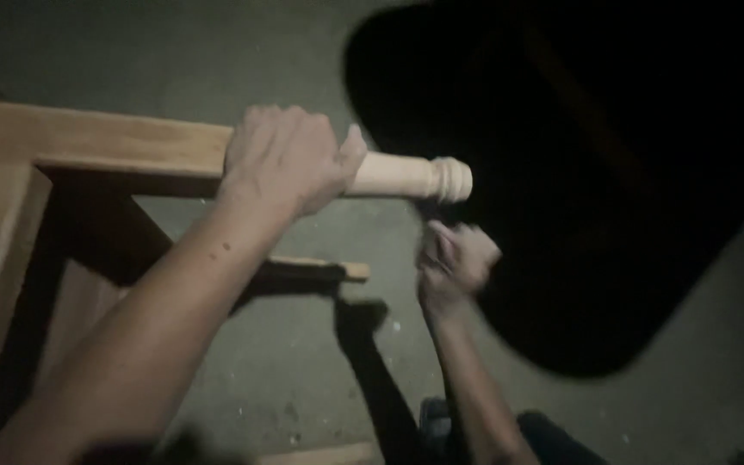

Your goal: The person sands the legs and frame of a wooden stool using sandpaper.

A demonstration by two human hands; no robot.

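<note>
A light wooden furniture piece (2, 224) lies on its side at the left, with a turned, rounded leg (406, 176) pointing right. My left hand (286, 159) is wrapped around that leg near where it turns round. My right hand (454, 263) is lower and to the right, just below the leg's tip, fingers curled shut; it is blurred, and I cannot tell whether anything is in it. A second, thinner leg (320, 271) sticks out below my left forearm.
Grey concrete floor (303, 379) lies under everything. A large black shadow (613, 189) covers the upper right. My dark-clothed legs and a shoe (432, 413) show at the bottom edge.
</note>
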